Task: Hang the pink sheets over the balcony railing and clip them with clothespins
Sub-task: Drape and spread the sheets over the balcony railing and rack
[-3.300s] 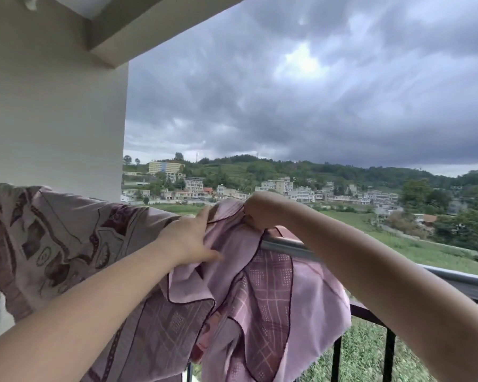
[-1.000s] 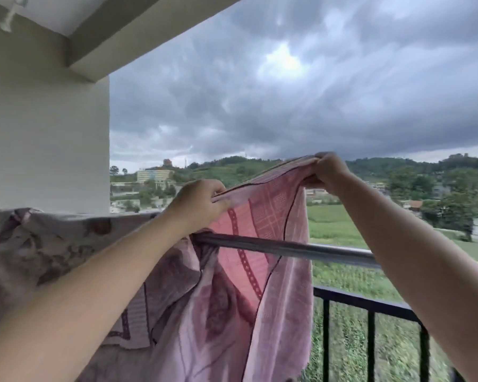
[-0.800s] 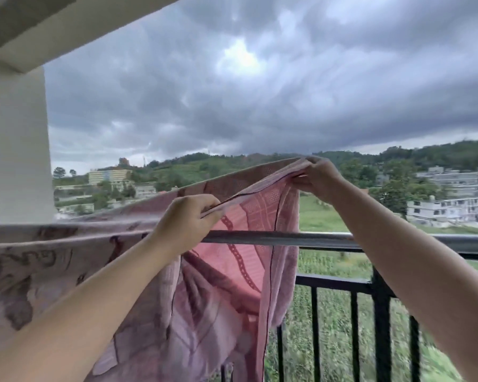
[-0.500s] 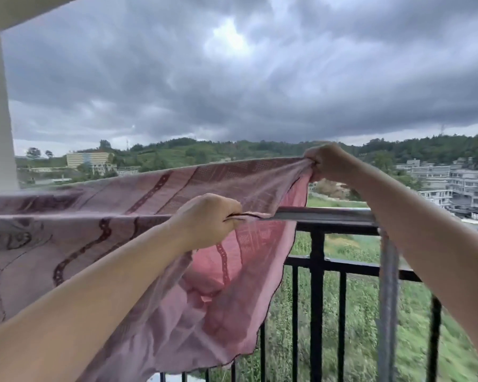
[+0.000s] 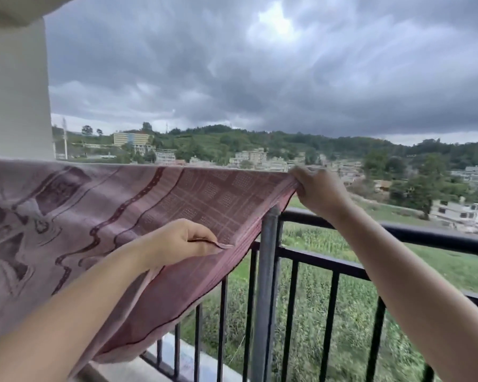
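Note:
A pink patterned sheet [image 5: 100, 210] is stretched flat over the balcony railing [image 5: 414, 235], covering its left stretch. My right hand [image 5: 319, 190] pinches the sheet's far top corner above a grey upright post [image 5: 267, 271]. My left hand [image 5: 182, 239] grips the near edge of the same sheet, lower and closer to me. Part of the sheet hangs down inside the bars. No clothespins are in view.
A white wall pillar [image 5: 15, 86] stands at the left end of the railing. Black vertical bars [image 5: 329, 321] run below the top rail. A concrete ledge [image 5: 204, 368] lies at the foot of the bars. Beyond are a green field and buildings.
The bunched sheet has been pulled out to the right along the rail and now lies spread and taut. My right hand moved right to the post; the camera swung right and back.

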{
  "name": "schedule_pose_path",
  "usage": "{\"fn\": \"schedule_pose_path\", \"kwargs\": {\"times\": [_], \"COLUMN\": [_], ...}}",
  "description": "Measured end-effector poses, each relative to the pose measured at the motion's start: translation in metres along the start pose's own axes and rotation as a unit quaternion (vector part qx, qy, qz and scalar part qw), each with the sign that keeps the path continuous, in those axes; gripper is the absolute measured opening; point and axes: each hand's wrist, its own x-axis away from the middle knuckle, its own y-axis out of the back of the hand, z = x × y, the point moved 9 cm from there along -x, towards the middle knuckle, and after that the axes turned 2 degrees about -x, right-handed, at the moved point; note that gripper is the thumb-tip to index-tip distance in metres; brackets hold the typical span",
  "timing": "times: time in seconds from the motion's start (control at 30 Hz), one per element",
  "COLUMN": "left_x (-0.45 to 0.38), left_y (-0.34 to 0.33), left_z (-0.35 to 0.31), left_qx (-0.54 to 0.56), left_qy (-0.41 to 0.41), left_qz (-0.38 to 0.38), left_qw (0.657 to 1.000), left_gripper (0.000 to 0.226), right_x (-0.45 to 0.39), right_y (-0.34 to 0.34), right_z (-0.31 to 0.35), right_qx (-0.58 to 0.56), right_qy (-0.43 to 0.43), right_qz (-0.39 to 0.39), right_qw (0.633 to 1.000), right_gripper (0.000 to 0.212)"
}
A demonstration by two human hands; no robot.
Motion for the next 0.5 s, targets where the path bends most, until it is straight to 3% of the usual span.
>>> {"fn": "schedule_pose_path", "kwargs": {"times": [0.07, 0.13, 0.2, 0.27, 0.33, 0.4, 0.47, 0.5], "left_x": [0.009, 0.014, 0.015, 0.012, 0.006, 0.004, 0.003, 0.000], "left_y": [-0.021, -0.044, -0.063, -0.071, -0.054, -0.020, 0.005, 0.011], "left_z": [0.014, 0.022, 0.023, 0.023, 0.013, -0.018, -0.046, -0.054], "left_qx": [0.026, -0.038, -0.141, -0.257, -0.288, -0.262, -0.254, -0.263], "left_qy": [0.056, 0.084, 0.095, 0.112, 0.123, 0.093, 0.047, 0.034], "left_qz": [0.058, 0.084, 0.101, 0.114, 0.028, -0.153, -0.291, -0.323], "left_qw": [0.996, 0.992, 0.980, 0.953, 0.949, 0.948, 0.921, 0.909], "left_gripper": [0.014, 0.025, 0.019, 0.028, 0.029, 0.027, 0.035, 0.041], "right_x": [0.021, 0.043, 0.056, 0.062, 0.063, 0.062, 0.061, 0.060], "right_y": [-0.002, -0.018, -0.019, -0.008, 0.002, 0.008, 0.013, 0.014], "right_z": [0.006, 0.013, 0.017, 0.021, 0.026, 0.036, 0.047, 0.049], "right_qx": [-0.017, -0.035, -0.065, -0.074, -0.064, -0.067, -0.080, -0.091], "right_qy": [0.031, 0.046, 0.042, 0.048, 0.058, 0.080, 0.121, 0.134], "right_qz": [0.025, 0.081, 0.046, -0.031, -0.086, -0.106, -0.122, -0.126], "right_qw": [0.999, 0.995, 0.996, 0.996, 0.992, 0.989, 0.982, 0.979], "right_gripper": [0.025, 0.027, 0.027, 0.025, 0.031, 0.035, 0.024, 0.018]}}
